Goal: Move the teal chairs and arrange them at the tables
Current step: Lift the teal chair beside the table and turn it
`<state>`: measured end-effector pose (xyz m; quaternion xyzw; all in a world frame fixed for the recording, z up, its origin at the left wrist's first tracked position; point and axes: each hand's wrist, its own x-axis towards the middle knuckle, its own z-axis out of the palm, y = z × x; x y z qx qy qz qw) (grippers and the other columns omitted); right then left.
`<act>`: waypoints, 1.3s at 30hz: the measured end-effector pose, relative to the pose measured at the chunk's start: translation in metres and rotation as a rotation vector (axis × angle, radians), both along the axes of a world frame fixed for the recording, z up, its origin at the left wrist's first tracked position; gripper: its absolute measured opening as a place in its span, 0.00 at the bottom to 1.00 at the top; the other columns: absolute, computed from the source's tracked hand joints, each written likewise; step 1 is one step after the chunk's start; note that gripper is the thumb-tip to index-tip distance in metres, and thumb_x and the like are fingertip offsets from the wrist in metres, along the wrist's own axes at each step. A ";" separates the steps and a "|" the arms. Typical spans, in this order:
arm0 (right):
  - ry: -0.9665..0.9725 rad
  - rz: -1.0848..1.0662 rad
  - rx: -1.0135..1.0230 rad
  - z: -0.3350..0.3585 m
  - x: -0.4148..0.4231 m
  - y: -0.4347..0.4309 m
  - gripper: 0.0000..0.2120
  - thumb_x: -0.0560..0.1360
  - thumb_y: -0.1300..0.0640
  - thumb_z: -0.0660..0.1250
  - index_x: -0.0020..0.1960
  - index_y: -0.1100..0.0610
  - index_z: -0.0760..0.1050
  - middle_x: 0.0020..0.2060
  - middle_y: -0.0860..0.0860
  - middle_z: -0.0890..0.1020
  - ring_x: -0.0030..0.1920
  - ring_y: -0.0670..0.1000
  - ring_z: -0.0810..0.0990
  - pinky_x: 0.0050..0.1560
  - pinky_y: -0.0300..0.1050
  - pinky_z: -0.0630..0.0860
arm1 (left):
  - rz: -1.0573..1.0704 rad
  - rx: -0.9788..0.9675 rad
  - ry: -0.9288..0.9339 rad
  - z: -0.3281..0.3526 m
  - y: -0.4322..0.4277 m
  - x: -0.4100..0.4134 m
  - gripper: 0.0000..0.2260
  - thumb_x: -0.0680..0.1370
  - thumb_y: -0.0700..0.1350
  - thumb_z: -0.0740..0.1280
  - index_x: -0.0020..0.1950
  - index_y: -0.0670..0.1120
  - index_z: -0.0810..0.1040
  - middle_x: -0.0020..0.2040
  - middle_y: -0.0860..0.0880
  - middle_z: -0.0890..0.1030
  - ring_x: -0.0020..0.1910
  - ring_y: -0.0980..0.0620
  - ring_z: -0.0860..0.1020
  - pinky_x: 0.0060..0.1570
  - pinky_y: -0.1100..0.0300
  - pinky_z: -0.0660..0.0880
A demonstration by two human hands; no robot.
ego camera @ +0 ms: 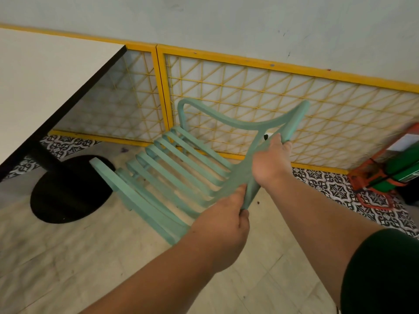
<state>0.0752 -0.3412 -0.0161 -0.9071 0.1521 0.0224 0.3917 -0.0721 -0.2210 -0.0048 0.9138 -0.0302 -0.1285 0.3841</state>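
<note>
A teal wooden chair (pixel 181 159) with a slatted seat and curved armrests fills the middle of the head view, tilted toward me. My left hand (pixel 223 219) grips the lower end of the chair's backrest rail. My right hand (pixel 271 163) grips the same rail higher up, near its top corner. A white table (pixel 45 87) with a black edge stands at the left, its round black base (pixel 68 191) on the floor just left of the chair's near armrest.
A yellow-framed lattice panel (pixel 249 105) runs along the wall behind the chair. A green cylinder in an orange stand (pixel 394 175) sits at the right on patterned tiles. Beige floor tiles lie in front of me.
</note>
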 end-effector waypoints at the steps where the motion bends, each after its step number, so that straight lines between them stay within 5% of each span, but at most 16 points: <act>1: 0.005 0.005 -0.013 0.001 0.003 -0.002 0.35 0.80 0.66 0.56 0.83 0.56 0.45 0.81 0.61 0.42 0.77 0.59 0.62 0.63 0.45 0.69 | 0.010 0.000 0.001 0.000 -0.003 0.002 0.26 0.86 0.51 0.54 0.83 0.57 0.51 0.77 0.52 0.69 0.73 0.53 0.68 0.71 0.57 0.66; 4: 0.003 0.034 -0.044 0.000 0.015 -0.008 0.34 0.79 0.65 0.56 0.83 0.57 0.48 0.81 0.62 0.44 0.76 0.61 0.63 0.71 0.51 0.68 | 0.049 -0.008 -0.013 0.002 -0.014 0.008 0.25 0.86 0.51 0.54 0.83 0.57 0.51 0.76 0.52 0.69 0.72 0.52 0.69 0.69 0.57 0.67; 19: 0.009 0.145 -0.133 0.009 0.071 -0.045 0.29 0.78 0.63 0.56 0.79 0.58 0.61 0.74 0.58 0.62 0.68 0.60 0.72 0.67 0.53 0.72 | 0.222 -0.212 -0.018 -0.008 -0.087 0.060 0.23 0.84 0.46 0.55 0.80 0.52 0.61 0.71 0.50 0.74 0.69 0.48 0.73 0.66 0.53 0.70; 23: 0.009 0.176 -0.189 0.013 0.065 -0.044 0.31 0.79 0.63 0.54 0.82 0.56 0.54 0.79 0.57 0.55 0.76 0.59 0.63 0.70 0.47 0.65 | 0.207 -0.415 0.029 -0.008 -0.068 0.055 0.21 0.84 0.51 0.59 0.78 0.55 0.66 0.70 0.57 0.74 0.66 0.63 0.70 0.62 0.68 0.65; 25: 0.006 0.157 -0.214 0.017 0.054 -0.041 0.29 0.79 0.63 0.55 0.80 0.57 0.58 0.79 0.56 0.55 0.75 0.62 0.65 0.70 0.52 0.68 | 0.230 -0.499 0.111 -0.018 -0.042 0.047 0.16 0.84 0.56 0.59 0.72 0.61 0.74 0.66 0.58 0.76 0.61 0.64 0.73 0.62 0.64 0.70; 28: 0.066 0.214 -0.262 0.021 0.015 -0.030 0.21 0.75 0.59 0.59 0.67 0.61 0.67 0.75 0.57 0.57 0.64 0.64 0.73 0.63 0.59 0.74 | 0.170 -0.078 0.168 -0.054 0.013 0.046 0.20 0.84 0.59 0.56 0.75 0.60 0.69 0.73 0.50 0.73 0.71 0.49 0.72 0.70 0.45 0.70; 32: 0.168 0.351 -0.356 0.018 -0.045 -0.016 0.30 0.75 0.53 0.62 0.75 0.58 0.62 0.81 0.55 0.38 0.79 0.65 0.52 0.75 0.60 0.62 | -0.017 0.508 0.311 -0.094 0.082 0.052 0.25 0.83 0.63 0.53 0.79 0.57 0.65 0.78 0.49 0.68 0.76 0.46 0.64 0.74 0.44 0.63; 36: 0.161 0.420 -0.480 0.019 -0.090 -0.006 0.36 0.76 0.45 0.63 0.80 0.57 0.56 0.81 0.56 0.36 0.80 0.62 0.37 0.77 0.59 0.53 | -0.156 0.696 0.391 -0.117 0.106 0.056 0.27 0.80 0.70 0.50 0.65 0.56 0.76 0.60 0.51 0.79 0.60 0.48 0.74 0.61 0.46 0.74; 39: 0.131 0.513 -0.625 0.015 -0.110 0.000 0.41 0.76 0.40 0.60 0.81 0.59 0.53 0.81 0.59 0.40 0.79 0.64 0.34 0.79 0.59 0.47 | -0.199 0.731 0.375 -0.123 0.102 0.061 0.26 0.80 0.70 0.49 0.59 0.54 0.77 0.49 0.51 0.78 0.50 0.48 0.76 0.55 0.47 0.77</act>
